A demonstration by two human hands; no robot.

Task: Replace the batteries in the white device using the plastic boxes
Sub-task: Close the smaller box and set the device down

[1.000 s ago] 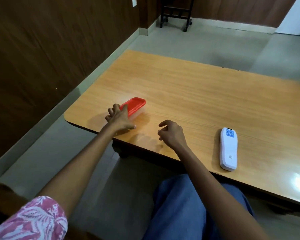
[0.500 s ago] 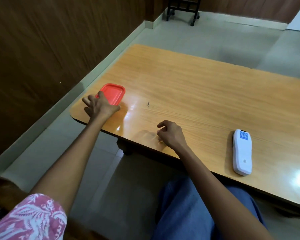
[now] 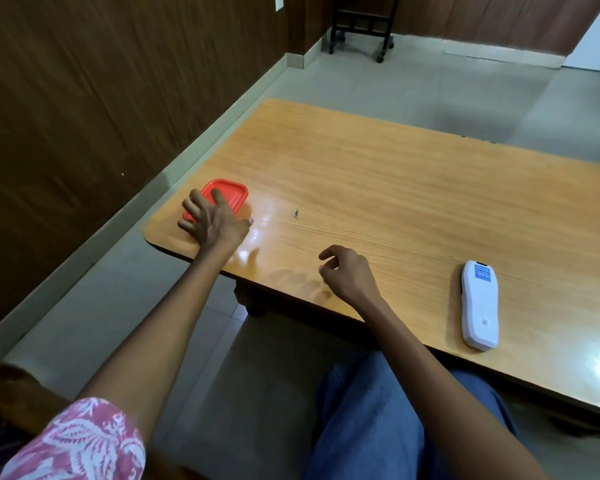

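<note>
Left hand: fingers spread wide, palm down, laid across the near end of the red-lidded plastic box. Fingertips rest on the lid; the hand lies flat on it rather than clasping it. Thumb points toward the table centre, just off the box.

Right hand: loosely curled, fingers bent inward, holding nothing that can be seen. It sits over the near edge of the wooden table, between the box and the device; whether the knuckles touch the wood cannot be told.

Red-lidded plastic box: 1 seen, at the table's left near corner, lid on. The left hand hides its near half, and the body under the lid is barely visible, so its contents cannot be made out.

White device: lies flat near the table's near edge, well apart from both hands, to the right. Long axis runs roughly away from the person. A blue label sits at its far end and a small square mark nearer the close end; the print on both is too small to read.

Small dark speck: on the wood between box and table centre; identity unclear.

Table: right side cut off by the frame edge. Glare patches blur the surface beside the left hand and at the right near corner.
</note>
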